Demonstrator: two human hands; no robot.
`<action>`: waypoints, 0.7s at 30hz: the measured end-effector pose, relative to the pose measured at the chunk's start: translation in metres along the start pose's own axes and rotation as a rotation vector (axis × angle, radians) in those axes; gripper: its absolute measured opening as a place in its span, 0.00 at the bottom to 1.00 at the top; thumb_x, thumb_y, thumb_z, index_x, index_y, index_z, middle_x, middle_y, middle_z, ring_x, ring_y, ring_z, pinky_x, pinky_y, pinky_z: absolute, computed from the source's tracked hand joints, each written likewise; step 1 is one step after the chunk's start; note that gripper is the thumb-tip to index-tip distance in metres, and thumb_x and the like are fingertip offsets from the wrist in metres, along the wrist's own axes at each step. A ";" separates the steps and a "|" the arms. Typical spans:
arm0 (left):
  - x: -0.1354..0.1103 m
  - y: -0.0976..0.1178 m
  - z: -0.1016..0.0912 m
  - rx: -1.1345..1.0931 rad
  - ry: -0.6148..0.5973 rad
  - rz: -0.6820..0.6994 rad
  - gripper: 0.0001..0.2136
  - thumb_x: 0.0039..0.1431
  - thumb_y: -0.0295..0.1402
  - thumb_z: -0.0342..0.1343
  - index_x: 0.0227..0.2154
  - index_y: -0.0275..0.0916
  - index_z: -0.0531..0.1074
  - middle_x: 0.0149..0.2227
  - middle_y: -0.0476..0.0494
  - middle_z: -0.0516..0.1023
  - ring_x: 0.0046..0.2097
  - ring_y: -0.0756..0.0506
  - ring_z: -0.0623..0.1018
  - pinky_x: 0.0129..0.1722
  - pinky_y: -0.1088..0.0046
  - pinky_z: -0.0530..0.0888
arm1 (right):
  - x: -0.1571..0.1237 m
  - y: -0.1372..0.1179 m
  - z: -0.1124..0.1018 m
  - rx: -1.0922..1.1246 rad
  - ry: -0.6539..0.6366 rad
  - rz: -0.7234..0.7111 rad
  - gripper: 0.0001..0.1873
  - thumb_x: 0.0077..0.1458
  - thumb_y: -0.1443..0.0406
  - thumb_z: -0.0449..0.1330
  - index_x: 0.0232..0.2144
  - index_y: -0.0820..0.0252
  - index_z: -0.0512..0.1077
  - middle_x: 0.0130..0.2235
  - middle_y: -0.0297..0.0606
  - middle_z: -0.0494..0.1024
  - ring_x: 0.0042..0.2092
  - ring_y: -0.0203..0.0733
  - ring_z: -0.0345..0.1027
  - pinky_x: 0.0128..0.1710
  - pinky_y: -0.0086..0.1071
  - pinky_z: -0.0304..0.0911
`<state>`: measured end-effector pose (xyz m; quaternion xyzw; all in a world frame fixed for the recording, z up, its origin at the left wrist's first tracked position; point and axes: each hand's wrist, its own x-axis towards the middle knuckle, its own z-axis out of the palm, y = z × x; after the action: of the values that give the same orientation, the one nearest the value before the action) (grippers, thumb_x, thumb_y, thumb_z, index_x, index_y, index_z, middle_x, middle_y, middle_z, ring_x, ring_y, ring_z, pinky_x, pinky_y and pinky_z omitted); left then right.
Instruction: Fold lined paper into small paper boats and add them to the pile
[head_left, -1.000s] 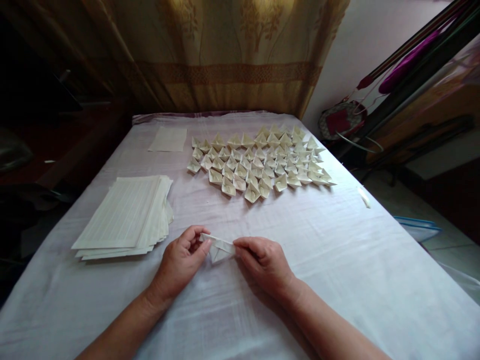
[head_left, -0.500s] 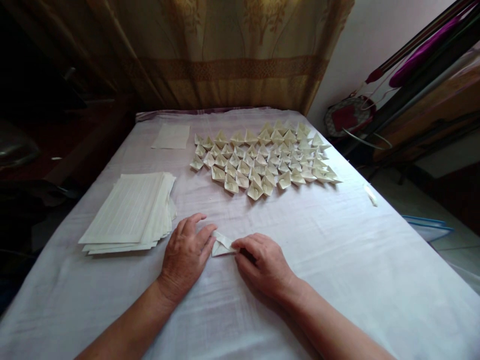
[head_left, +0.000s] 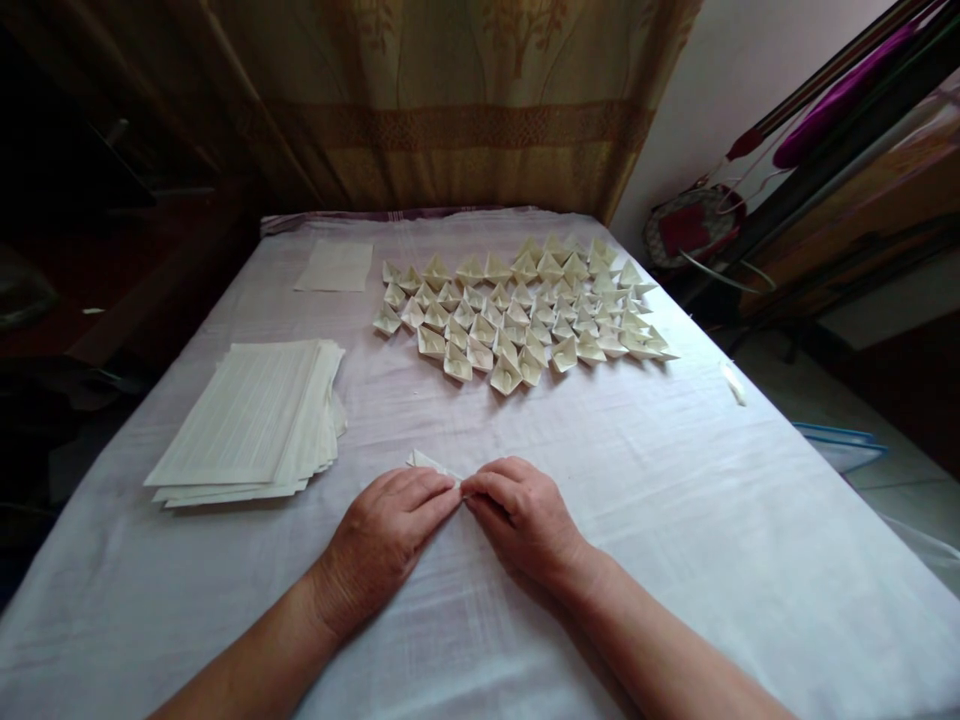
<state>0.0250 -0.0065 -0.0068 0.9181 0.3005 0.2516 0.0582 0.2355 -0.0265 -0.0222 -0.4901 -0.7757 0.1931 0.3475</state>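
Note:
My left hand [head_left: 382, 535] lies flat on a small folded paper piece [head_left: 426, 462], fingers pressed over it so only one pale corner shows. My right hand [head_left: 525, 520] meets it fingertip to fingertip, fingers bent and pinching the piece's right end against the white cloth [head_left: 675, 520]. Both hands rest near the front middle of the cloth-covered surface. A stack of lined paper sheets [head_left: 247, 420] lies to the left of my left hand. Many finished folded paper boats [head_left: 517, 315] stand in rows further back.
A single loose sheet [head_left: 335, 266] lies at the back left. A small paper scrap [head_left: 733, 382] sits near the right edge. A patterned curtain [head_left: 450, 100] hangs behind; bags and poles [head_left: 697, 225] crowd the right side, dark furniture the left.
The folded piece went from held up between both hands to pressed down on the cloth. My left hand has slid right over it, hiding most of it.

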 end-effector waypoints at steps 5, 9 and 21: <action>-0.002 0.002 -0.001 0.067 -0.054 0.023 0.15 0.67 0.26 0.46 0.50 0.39 0.75 0.47 0.41 0.80 0.50 0.44 0.78 0.51 0.63 0.75 | 0.001 -0.006 -0.001 -0.043 0.035 0.070 0.07 0.57 0.70 0.59 0.31 0.56 0.77 0.34 0.37 0.77 0.38 0.41 0.70 0.40 0.35 0.63; -0.003 0.003 -0.002 0.089 -0.083 0.033 0.15 0.66 0.24 0.47 0.50 0.37 0.74 0.49 0.40 0.80 0.50 0.43 0.77 0.52 0.61 0.75 | 0.003 -0.010 0.000 -0.029 0.049 0.153 0.08 0.53 0.73 0.60 0.31 0.56 0.76 0.35 0.36 0.76 0.39 0.42 0.69 0.42 0.37 0.61; -0.002 0.004 -0.002 0.144 -0.122 0.079 0.16 0.68 0.24 0.43 0.51 0.37 0.73 0.49 0.40 0.79 0.51 0.43 0.76 0.51 0.60 0.75 | 0.003 -0.011 0.006 -0.118 0.110 0.319 0.09 0.45 0.72 0.60 0.30 0.55 0.74 0.46 0.40 0.74 0.49 0.49 0.66 0.50 0.45 0.57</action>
<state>0.0241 -0.0109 -0.0049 0.9447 0.2774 0.1750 0.0004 0.2232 -0.0282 -0.0176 -0.6362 -0.6781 0.1727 0.3248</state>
